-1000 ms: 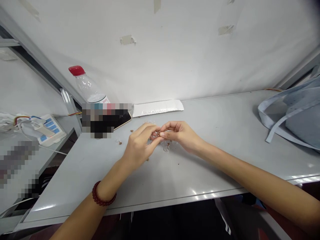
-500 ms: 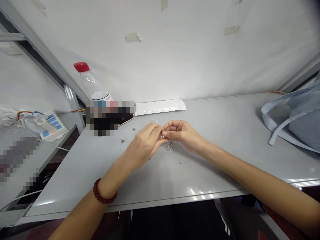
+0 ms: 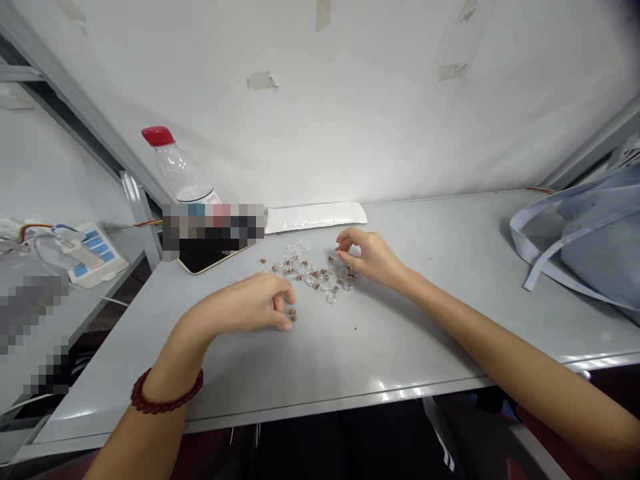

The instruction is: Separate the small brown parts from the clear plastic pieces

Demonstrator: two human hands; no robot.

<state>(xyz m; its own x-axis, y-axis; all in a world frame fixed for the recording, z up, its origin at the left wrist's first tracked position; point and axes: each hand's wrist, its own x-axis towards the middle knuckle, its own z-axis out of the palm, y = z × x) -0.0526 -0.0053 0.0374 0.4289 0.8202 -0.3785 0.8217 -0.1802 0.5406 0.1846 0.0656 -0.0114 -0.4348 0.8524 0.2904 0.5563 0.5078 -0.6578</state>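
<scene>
My left hand (image 3: pixel 253 303) hovers low over the table, thumb and fingers apart and curved, with nothing visible between them. Two small brown pieces (image 3: pixel 293 315) lie just beyond its fingertips. At the right edge of a scattered pile, my right hand (image 3: pixel 370 255) has its thumb and fingertips pinched close together. Whatever is between those tips, if anything, is too small to make out. The pile holds several clear plastic pieces (image 3: pixel 331 297) mixed with small brown bits (image 3: pixel 316 275), spread between the two hands.
A white flat packet (image 3: pixel 316 217) lies against the wall. To the left are a phone (image 3: pixel 203 257) and a clear bottle with a red cap (image 3: pixel 158 136), partly pixelated. A grey-blue bag (image 3: pixel 595 247) rests at the right. A power strip (image 3: pixel 95 253) sits beyond the table's left edge.
My hands were together over the pile, fingers around a small clear piece. They have parted: the left moved left and down, opening, while the right shifted slightly upward. The pile is now uncovered.
</scene>
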